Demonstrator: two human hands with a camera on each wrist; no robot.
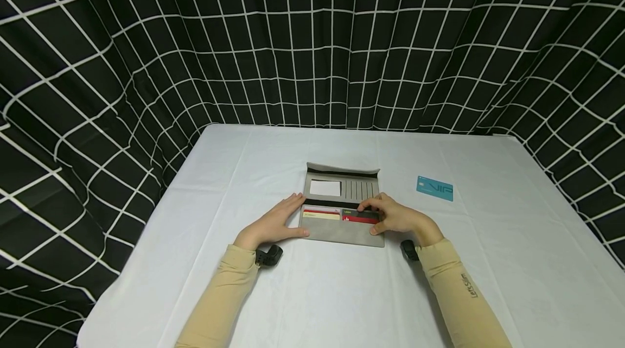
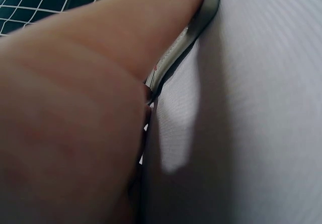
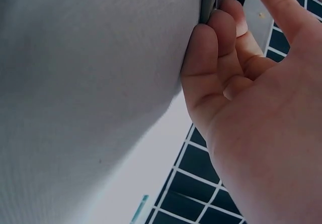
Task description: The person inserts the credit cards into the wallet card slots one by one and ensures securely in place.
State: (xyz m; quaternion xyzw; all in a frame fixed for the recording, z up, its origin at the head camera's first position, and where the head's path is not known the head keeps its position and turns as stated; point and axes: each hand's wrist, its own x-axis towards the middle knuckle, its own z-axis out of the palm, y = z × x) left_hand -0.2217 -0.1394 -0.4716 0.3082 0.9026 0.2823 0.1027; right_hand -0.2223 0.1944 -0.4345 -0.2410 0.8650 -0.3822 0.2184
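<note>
An open grey wallet (image 1: 344,231) lies on the white table. Its lower panel holds a dark card with a red band (image 1: 360,219) at right and cream and red cards (image 1: 321,214) at left; a white insert (image 1: 325,188) shows in its upper half. My left hand (image 1: 277,222) rests against the wallet's left edge, fingers straight, thumb at the lower left. With my right hand (image 1: 396,215) I grip the wallet's right side. Its index fingertip touches the dark card, its thumb lies on the lower panel, and the other fingers (image 3: 202,53) curl against the edge.
To the right of the wallet, a blue card (image 1: 434,188) lies flat on the white-covered table (image 1: 293,299). A black curtain with a white grid (image 1: 322,33) stands around the back and sides.
</note>
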